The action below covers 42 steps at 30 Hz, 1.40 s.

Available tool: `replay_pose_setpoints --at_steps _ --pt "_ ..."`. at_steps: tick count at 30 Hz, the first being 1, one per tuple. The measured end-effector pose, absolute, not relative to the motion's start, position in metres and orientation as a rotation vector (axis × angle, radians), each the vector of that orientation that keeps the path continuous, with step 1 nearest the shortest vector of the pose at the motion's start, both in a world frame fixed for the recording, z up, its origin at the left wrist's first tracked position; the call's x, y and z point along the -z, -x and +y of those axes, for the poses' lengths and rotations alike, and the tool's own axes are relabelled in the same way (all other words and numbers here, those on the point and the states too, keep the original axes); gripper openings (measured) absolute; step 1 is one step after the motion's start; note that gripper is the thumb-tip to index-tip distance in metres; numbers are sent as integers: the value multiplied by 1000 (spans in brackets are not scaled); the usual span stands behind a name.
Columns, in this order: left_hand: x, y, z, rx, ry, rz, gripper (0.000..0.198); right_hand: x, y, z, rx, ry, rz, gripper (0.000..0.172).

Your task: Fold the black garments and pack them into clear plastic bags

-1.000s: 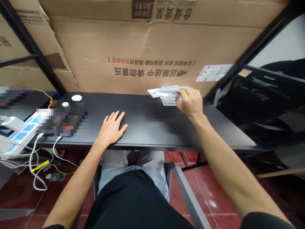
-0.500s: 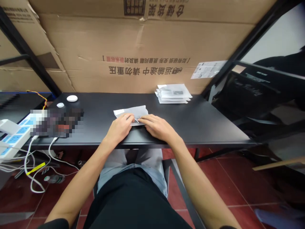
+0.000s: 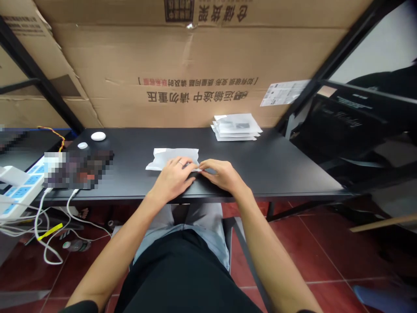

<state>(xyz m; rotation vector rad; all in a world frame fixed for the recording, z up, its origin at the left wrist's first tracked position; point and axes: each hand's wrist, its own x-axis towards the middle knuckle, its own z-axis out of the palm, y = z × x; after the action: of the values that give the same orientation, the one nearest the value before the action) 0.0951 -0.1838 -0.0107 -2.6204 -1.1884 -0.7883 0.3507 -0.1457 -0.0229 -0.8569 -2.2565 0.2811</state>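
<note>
A small clear plastic bag (image 3: 166,157) lies on the black table (image 3: 280,169) right in front of me. My left hand (image 3: 174,179) rests on its near right part with the fingers pressed down on it. My right hand (image 3: 221,174) pinches the bag's right end with thumb and forefinger. Both hands meet at that corner. A stack of similar clear bags (image 3: 236,127) lies at the back of the table, beyond my right hand and apart from it.
Large cardboard boxes (image 3: 195,74) stand against the table's back edge. Two white round discs (image 3: 98,136) lie at the back left, next to a blurred patch. A white power strip (image 3: 19,187) with cables hangs off the left end. A black chair (image 3: 352,130) stands at the right.
My right hand took one bag off the back stack and brought it to the table's front. Both hands have closed on its right end, and the bag has shifted slightly left.
</note>
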Motion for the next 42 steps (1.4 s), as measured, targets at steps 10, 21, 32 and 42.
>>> replay_pose_setpoints --at_steps 10,21,32,42 --pt "18 -106 -173 785 2463 -1089 18 21 -347 -149 -281 797 -2305 21" --pt "12 -49 -184 723 2397 -1222 16 20 -360 -145 -322 794 -2216 21" --pt "-4 -1 -199 743 2435 -1438 16 13 -387 -141 -323 881 -2088 16" --pt "-12 -49 -177 641 2542 -1427 19 9 -386 -142 -314 878 -2136 12"
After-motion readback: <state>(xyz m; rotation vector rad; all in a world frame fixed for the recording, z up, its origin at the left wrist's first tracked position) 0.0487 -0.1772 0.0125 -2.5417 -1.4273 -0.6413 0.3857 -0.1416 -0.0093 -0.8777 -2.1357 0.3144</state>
